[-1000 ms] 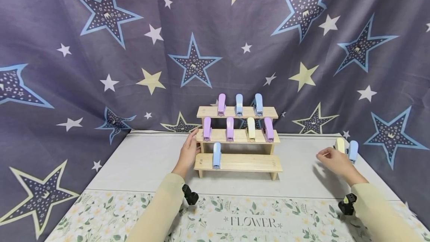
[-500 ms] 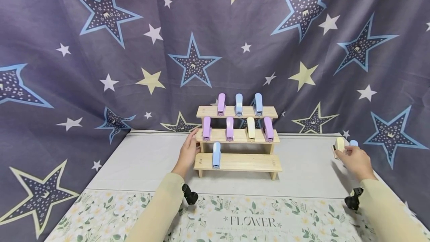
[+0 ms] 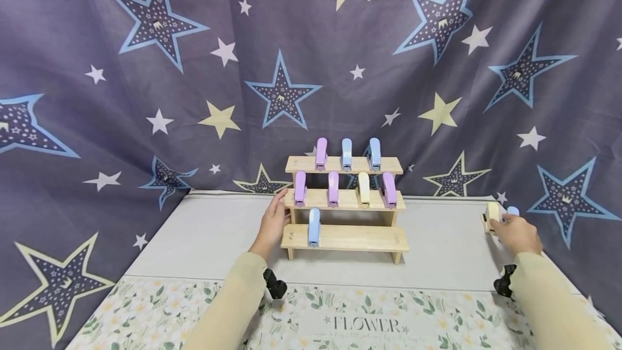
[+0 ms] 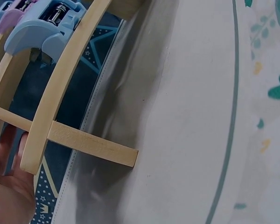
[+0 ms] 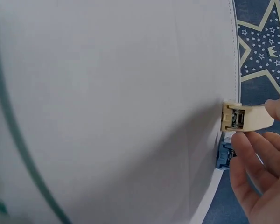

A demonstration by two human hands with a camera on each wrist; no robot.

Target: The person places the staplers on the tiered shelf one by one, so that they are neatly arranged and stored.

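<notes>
My right hand (image 3: 519, 234) pinches a cream-yellow stapler (image 3: 491, 217) between thumb and fingers at the far right. In the right wrist view the thumb lies on one side of that stapler (image 5: 252, 118) and the fingertips on the other. A blue stapler (image 5: 225, 155) stands close beside it, partly covered by the hand in the head view. My left hand (image 3: 272, 223) rests at the left end of a three-step wooden stand (image 3: 359, 236), its fingers loosely extended against the end of the stand; the left wrist view shows these fingers (image 4: 21, 154) behind a wooden board.
Purple and blue staplers (image 3: 346, 154) stand on the top step. Purple staplers (image 3: 332, 189) and a cream one (image 3: 363, 189) line the middle step. One blue stapler (image 3: 313, 227) is on the lowest step. A starry curtain (image 3: 194, 69) hangs behind the white table (image 3: 447, 247).
My right hand has moved right, from in front of the two staplers to the cream-yellow one, and now pinches it. The left hand has stayed at the stand.
</notes>
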